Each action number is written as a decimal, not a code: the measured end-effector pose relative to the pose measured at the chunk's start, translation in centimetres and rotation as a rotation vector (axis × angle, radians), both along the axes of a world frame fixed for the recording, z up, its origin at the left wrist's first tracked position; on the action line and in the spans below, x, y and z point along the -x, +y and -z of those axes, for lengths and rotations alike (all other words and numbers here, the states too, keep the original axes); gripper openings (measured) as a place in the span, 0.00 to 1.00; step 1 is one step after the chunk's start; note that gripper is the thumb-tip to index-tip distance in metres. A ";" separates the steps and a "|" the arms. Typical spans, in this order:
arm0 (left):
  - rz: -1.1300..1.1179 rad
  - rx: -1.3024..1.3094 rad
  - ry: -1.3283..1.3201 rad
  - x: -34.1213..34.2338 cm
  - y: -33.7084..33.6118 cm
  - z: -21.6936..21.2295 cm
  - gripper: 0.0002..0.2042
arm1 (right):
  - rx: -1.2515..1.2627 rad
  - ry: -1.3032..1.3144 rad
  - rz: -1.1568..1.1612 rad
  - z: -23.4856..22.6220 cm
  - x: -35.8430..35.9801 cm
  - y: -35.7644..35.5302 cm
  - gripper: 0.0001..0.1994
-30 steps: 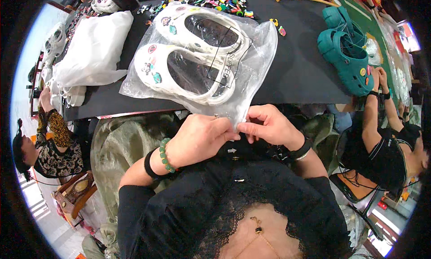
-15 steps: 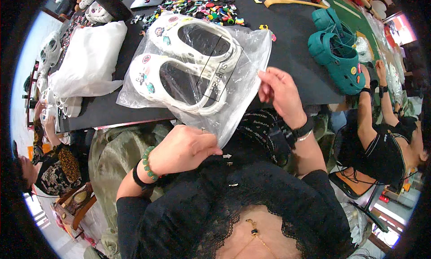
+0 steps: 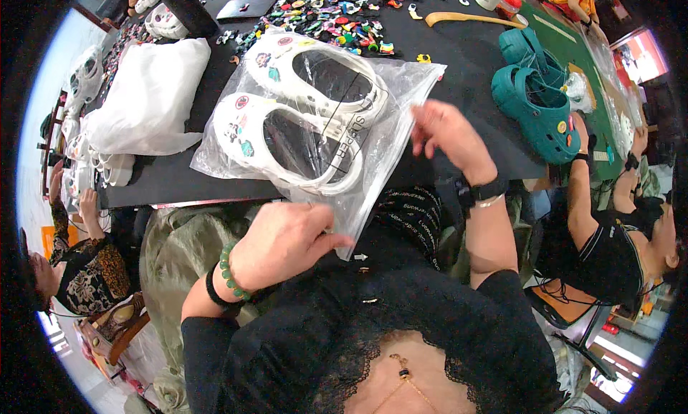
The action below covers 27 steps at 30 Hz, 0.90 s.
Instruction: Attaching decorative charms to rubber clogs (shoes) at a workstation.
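A clear plastic bag (image 3: 326,138) holding two white clogs (image 3: 301,120) lies mid-frame on the black bench (image 3: 466,70). The left hand (image 3: 283,242) pinches its lower corner; the right hand (image 3: 448,131) pinches its right edge. Teal clogs (image 3: 534,102) sit upper right.

Clear plastic bag (image 3: 373,177) beside white bag (image 3: 143,98) on black table (image 3: 459,48).

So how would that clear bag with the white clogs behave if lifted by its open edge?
The clear plastic bag looks thin and creased, so it would probably sag and feel slippery. The white clogs inside look bulky yet light, likely sliding downward. Left hand and right hand pinch its edge.
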<state>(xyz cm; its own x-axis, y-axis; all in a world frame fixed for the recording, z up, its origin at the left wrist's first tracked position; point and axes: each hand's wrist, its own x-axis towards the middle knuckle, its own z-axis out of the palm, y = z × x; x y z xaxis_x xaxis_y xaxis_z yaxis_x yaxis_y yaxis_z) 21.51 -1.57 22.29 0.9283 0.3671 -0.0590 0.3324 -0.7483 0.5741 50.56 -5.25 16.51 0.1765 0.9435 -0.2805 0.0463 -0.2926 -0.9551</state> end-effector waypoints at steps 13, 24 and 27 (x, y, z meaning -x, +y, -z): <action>-0.118 -0.298 -0.112 -6.0 0.3 1.9 0.18 | -0.111 0.154 -0.130 -0.8 4.2 -3.3 0.10; -0.562 -0.255 -0.640 -3.7 2.7 -3.4 0.11 | -0.423 -0.973 0.059 -3.6 4.3 -3.8 0.12; -0.465 -0.538 -0.687 -4.2 2.3 -3.4 0.10 | -0.790 -0.982 -0.019 -6.4 6.2 -2.5 0.14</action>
<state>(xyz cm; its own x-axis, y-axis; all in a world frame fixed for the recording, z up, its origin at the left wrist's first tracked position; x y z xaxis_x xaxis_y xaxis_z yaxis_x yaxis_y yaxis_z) 25.73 0.70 25.65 0.4547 0.5241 0.7201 0.3817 -0.8452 0.3741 44.39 -7.73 22.93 -0.0255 0.7986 0.6013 0.8328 0.3498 -0.4292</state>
